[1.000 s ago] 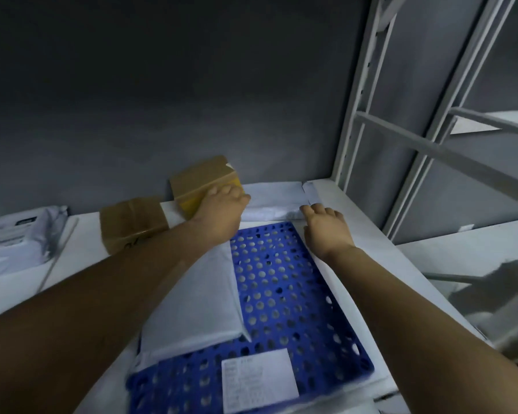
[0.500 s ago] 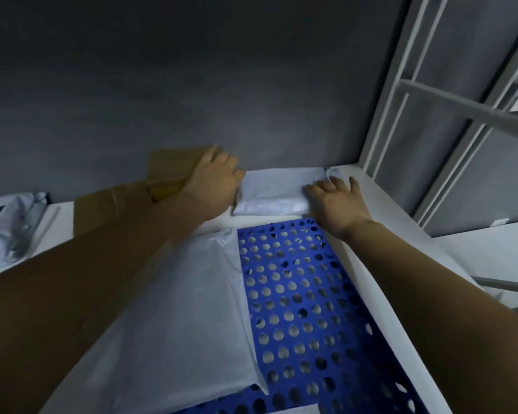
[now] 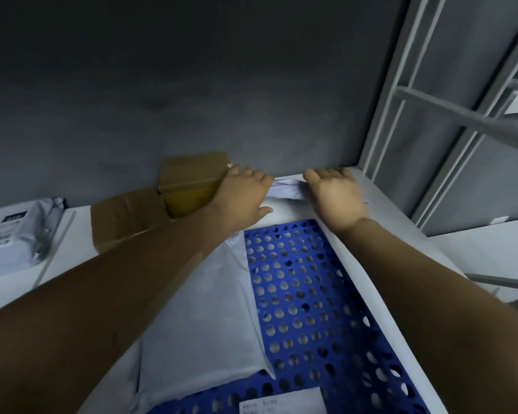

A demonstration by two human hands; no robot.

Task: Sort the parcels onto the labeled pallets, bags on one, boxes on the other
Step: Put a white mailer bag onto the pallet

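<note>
My left hand [image 3: 243,195] and my right hand [image 3: 334,195] both lie on a white mailer bag [image 3: 287,190] at the back of the white table, one at each end, fingers curled over it. Only a strip of this bag shows between the hands. In front of it lies a blue perforated pallet [image 3: 305,294] with a paper label [image 3: 281,403] at its near edge. A large white bag [image 3: 204,318] rests on the pallet's left half, partly under my left forearm. Two brown cardboard boxes stand to the left: one [image 3: 192,180] against the wall, one [image 3: 126,219] lower.
A grey-white bag [image 3: 15,234] lies at the far left of the table. A dark wall closes the back. A white metal shelf frame [image 3: 401,115] rises at the right, with a lower white surface [image 3: 491,249] beyond the table's right edge [image 3: 395,222].
Both hands have slid further back over the white mailer bag and closer together, covering most of it. The view has shifted slightly downward and forward.
</note>
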